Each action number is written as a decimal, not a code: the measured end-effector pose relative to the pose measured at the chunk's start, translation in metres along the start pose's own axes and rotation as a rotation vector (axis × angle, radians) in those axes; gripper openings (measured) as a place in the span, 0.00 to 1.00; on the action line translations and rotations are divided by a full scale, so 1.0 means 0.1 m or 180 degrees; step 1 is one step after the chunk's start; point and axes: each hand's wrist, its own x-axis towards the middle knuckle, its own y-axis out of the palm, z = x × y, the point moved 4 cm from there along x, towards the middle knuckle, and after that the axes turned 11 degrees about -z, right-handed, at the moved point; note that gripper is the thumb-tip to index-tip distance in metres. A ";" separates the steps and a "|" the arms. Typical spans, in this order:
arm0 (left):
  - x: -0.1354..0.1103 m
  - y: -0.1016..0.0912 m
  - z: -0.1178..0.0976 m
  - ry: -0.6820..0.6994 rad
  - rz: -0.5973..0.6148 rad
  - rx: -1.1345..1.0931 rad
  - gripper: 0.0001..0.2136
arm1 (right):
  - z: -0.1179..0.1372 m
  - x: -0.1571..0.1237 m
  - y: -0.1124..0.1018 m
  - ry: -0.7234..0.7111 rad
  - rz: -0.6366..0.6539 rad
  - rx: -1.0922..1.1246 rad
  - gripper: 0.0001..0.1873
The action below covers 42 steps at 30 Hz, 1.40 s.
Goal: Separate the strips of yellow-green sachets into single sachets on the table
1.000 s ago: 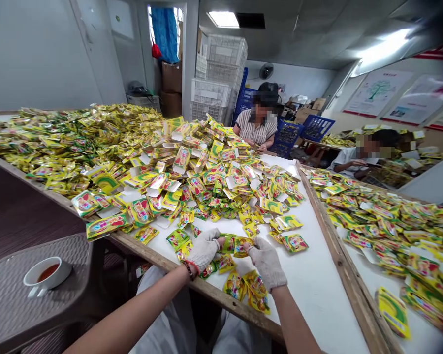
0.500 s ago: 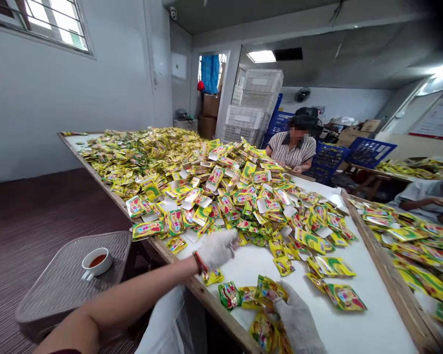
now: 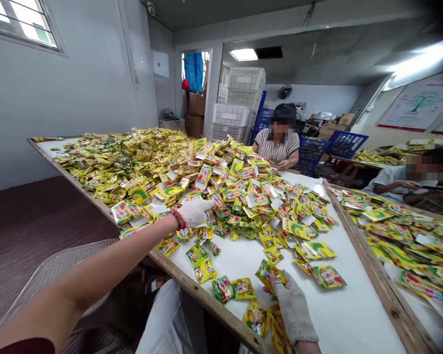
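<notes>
left hand (image 3: 195,213) open, empty, by sachet pile (image 3: 221,196) (gloved) | right hand (image 3: 294,309) pinching sachet (image 3: 270,274)

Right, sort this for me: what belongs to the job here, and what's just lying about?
Job: gloved left hand; gloved right hand; yellow sachet at the right hand; heap of sachets.
Lying about: stacked white crates; cardboard boxes.

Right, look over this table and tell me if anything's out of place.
One thing: a yellow sachet seems to lie below the wooden table edge, off the white work surface, apart from the heap; it's dim there, so I can't be certain.
</notes>
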 end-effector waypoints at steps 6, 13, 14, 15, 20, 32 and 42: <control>-0.02 0.11 0.10 0.0662 -0.0104 0.0964 0.26 | -0.01 -0.06 -0.09 -0.0063 -0.0045 -0.0037 0.21; 0.07 0.27 0.02 0.1558 0.0302 0.0659 0.28 | 0.01 -0.05 -0.07 -0.0298 0.0002 -0.0082 0.19; 0.08 0.26 -0.04 0.1632 0.0292 0.0649 0.26 | 0.02 -0.05 -0.08 -0.0379 -0.0010 -0.0093 0.18; 0.09 0.24 -0.11 0.1647 0.0237 0.0655 0.25 | 0.03 -0.06 -0.09 -0.0452 -0.0046 -0.0112 0.18; -0.12 0.17 -0.60 0.1318 -0.0015 0.0450 0.33 | 0.17 -0.20 -0.08 -0.0623 -0.0463 0.0130 0.17; -0.92 0.52 -1.38 0.1151 0.0011 0.0033 0.22 | 0.39 -0.47 -0.17 -0.0563 -0.0349 0.0507 0.18; -1.03 0.49 -1.63 0.1293 0.0235 -0.0175 0.21 | 0.44 -0.39 -0.10 -0.1483 -0.0038 -0.1241 0.09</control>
